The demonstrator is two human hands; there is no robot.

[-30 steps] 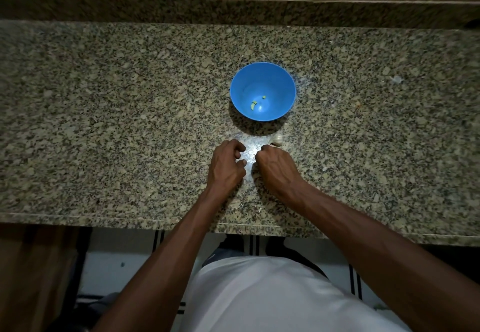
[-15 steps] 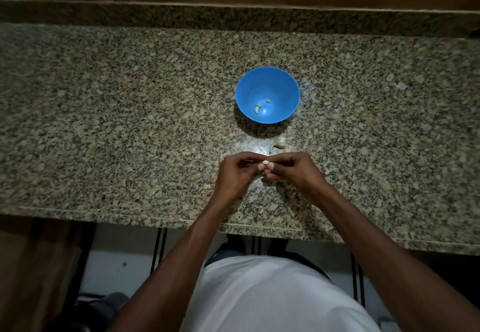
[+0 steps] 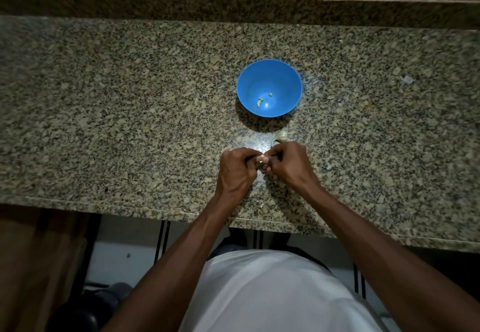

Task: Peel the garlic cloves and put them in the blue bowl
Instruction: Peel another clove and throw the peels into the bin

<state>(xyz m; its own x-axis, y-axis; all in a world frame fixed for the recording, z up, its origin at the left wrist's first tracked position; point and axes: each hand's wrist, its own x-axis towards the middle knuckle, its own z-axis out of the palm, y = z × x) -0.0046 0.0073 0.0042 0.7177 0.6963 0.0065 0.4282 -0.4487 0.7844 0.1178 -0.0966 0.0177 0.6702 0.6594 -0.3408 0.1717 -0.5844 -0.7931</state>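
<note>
Garlic clove [image 3: 261,158] pinched between fingertips of left hand [image 3: 237,169] and right hand [image 3: 287,164], near blue bowl [image 3: 280,77]

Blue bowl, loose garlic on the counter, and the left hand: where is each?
Blue bowl [image 3: 291,77]: head view, inner wall.
Loose garlic [image 3: 282,136]: head view, its pale body.
Left hand [image 3: 235,169]: head view, back of hand.

Legible text, labels, brands, numbers, signs: none. Nothing readable on any surface in view.
</note>
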